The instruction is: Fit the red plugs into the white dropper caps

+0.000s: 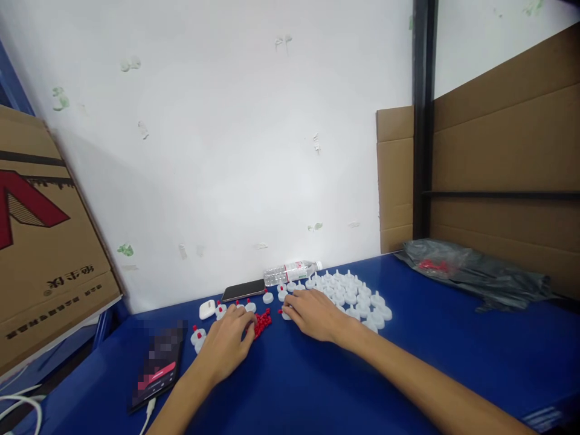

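My left hand rests on the blue table, fingers curled at a small heap of red plugs. My right hand lies palm down beside it, fingertips pinching at a white cap near the heap. A cluster of several white caps sits just right of and behind my right hand. A few white caps with red plugs fitted stand to the left of my left hand. What either hand's fingertips hold is too small to make out.
A phone with a lit screen and cable lies at the front left. A second dark phone, a white earbud case and a lying water bottle sit by the wall. A black plastic bag lies right. Cardboard boxes flank the table.
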